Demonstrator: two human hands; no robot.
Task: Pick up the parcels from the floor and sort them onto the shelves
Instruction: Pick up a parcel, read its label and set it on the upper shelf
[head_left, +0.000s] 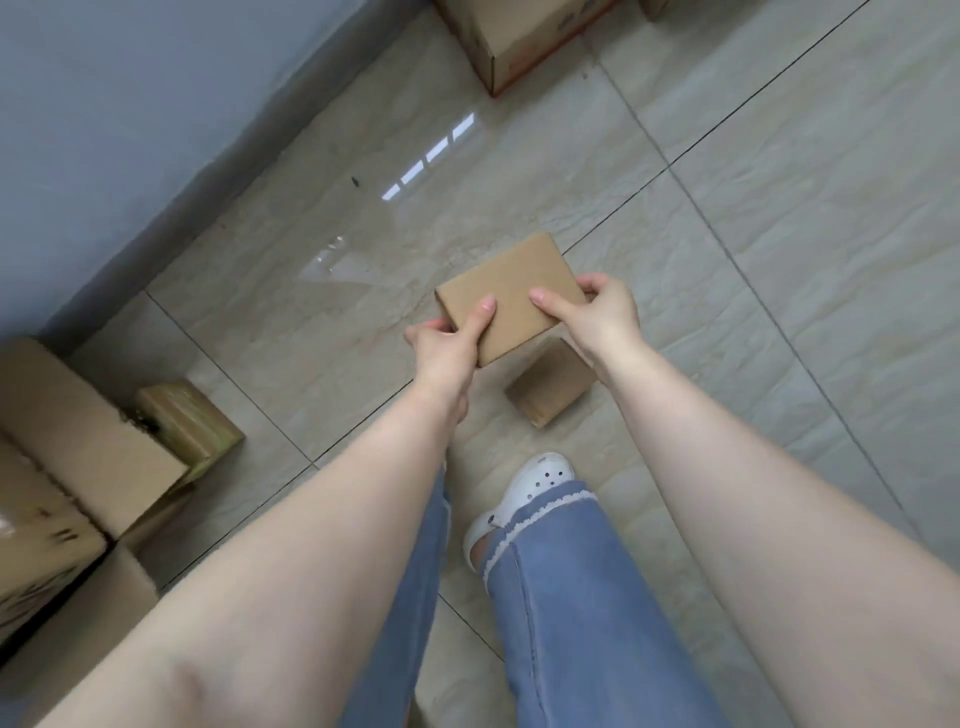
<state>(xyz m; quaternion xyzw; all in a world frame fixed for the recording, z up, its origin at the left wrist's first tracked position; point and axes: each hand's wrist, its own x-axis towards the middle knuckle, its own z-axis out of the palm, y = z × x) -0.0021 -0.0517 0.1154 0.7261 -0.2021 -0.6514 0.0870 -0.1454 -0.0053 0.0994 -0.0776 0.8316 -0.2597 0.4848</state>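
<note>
Small brown parcel (511, 299) held above the tiled floor (779, 208), left hand (441, 343) and right hand (602, 312) clamped on its near corners, thumbs on top, second parcel (545, 389) lying just below.

At the centre of the frame both hands grip a small flat brown parcel (509, 296) above the tiled floor (779, 234), the left hand (441, 348) on its lower-left edge and the right hand (597, 317) on its right edge, thumbs on top. Just below it a second small box (545, 395) lies on the floor, partly hidden by the right wrist. More cartons sit at the left edge (78, 447) and at the top (509, 41), and a greenish, blurred one (187, 421), possibly taped, is beside the left stack.
</note>
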